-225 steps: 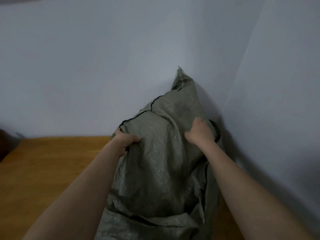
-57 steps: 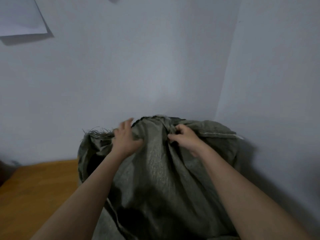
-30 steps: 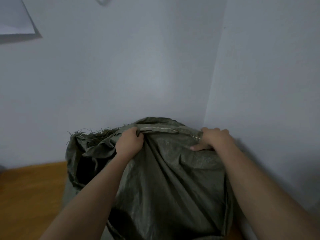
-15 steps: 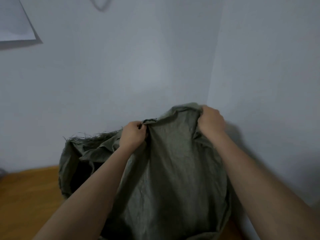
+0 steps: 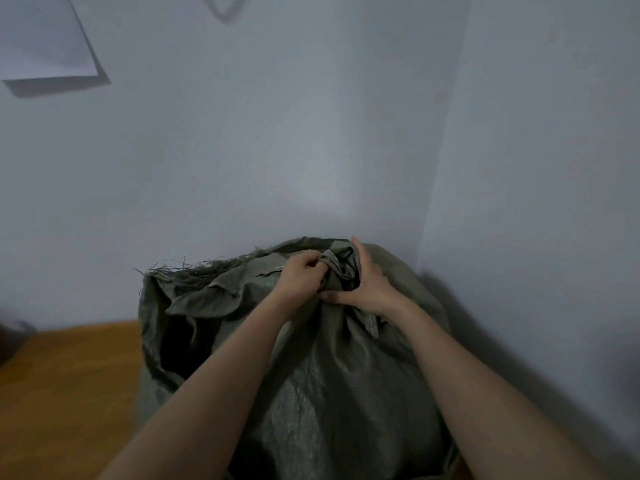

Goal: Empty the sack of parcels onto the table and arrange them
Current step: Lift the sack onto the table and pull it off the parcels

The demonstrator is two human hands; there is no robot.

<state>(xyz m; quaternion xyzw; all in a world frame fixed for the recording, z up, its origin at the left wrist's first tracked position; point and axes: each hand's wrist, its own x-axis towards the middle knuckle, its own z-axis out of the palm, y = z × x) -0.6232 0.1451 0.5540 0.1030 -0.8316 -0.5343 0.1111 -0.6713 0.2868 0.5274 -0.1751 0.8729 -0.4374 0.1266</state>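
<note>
We see a grey-green woven sack (image 5: 329,393) standing on the wooden surface (image 5: 69,382), pushed into the corner where two pale walls meet. Our left hand (image 5: 300,276) and right hand (image 5: 367,282) sit close together at the top of the sack, each with fingers curled round a bunched fold of its cloth, so that both are clamped on the sack; the right thumb reaches across below the gathered fold towards the left hand. Both forearms run up from the bottom edge over the front of the sack. To the left of the hands the sack's mouth (image 5: 183,327) gapes dark, facing left, with a frayed fringe of loose threads (image 5: 194,268) along its upper edge. We cannot tell what lies inside, as the opening is too dark. A light seam strip (image 5: 372,325) hangs just below the right wrist. High on the back wall, at the upper left, a white sheet of paper (image 5: 45,43) is fixed.
</note>
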